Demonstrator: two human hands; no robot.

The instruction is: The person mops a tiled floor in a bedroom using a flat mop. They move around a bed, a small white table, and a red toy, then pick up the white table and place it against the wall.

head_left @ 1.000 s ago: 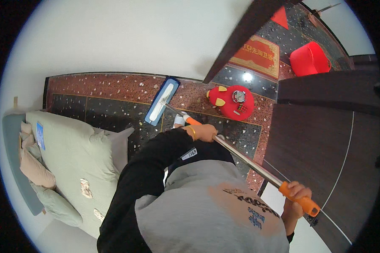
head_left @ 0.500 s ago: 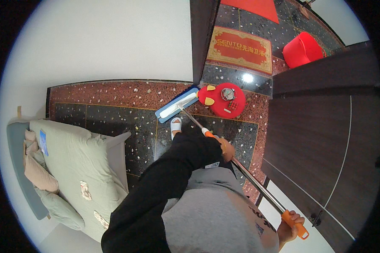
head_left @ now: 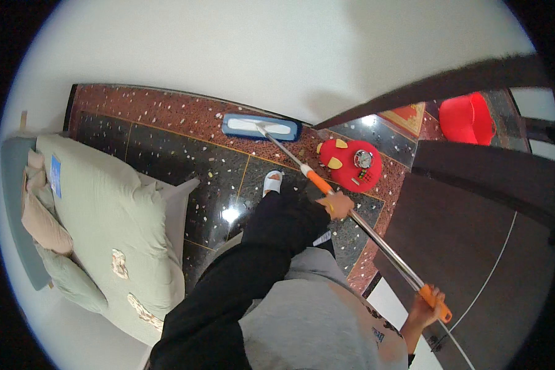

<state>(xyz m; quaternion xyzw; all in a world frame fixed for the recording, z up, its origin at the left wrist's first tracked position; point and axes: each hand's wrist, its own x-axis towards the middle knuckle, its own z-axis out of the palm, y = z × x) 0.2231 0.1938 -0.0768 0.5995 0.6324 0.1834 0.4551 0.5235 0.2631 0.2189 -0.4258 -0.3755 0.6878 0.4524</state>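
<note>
My left hand [head_left: 335,205], at the end of a black sleeve, is closed around the metal pole [head_left: 382,245] of a flat mop, just below its upper orange sleeve. At the lower right, my right hand [head_left: 427,306] grips the orange end handle [head_left: 436,302]. The mop's head [head_left: 243,126], with a white plate on a blue pad, lies flat on the reddish floor border beside the wall. Right of it stands a red rounded object [head_left: 346,161] with yellow parts; a round silvery item [head_left: 363,159] and small dark items rest on top. What kind of object it is, I cannot tell.
A bed [head_left: 114,203] with pale green bedding and pillows fills the left side. My foot in a white slipper [head_left: 272,181] is near the mop head. Dark wooden panels [head_left: 456,228] stand on the right. Beyond the doorway are a red bucket [head_left: 465,120] and a mat [head_left: 407,117].
The mop head has moved up along the wall and turned from slanted to nearly level, away from the red object. The view has shifted, hiding most of the doorway mat.
</note>
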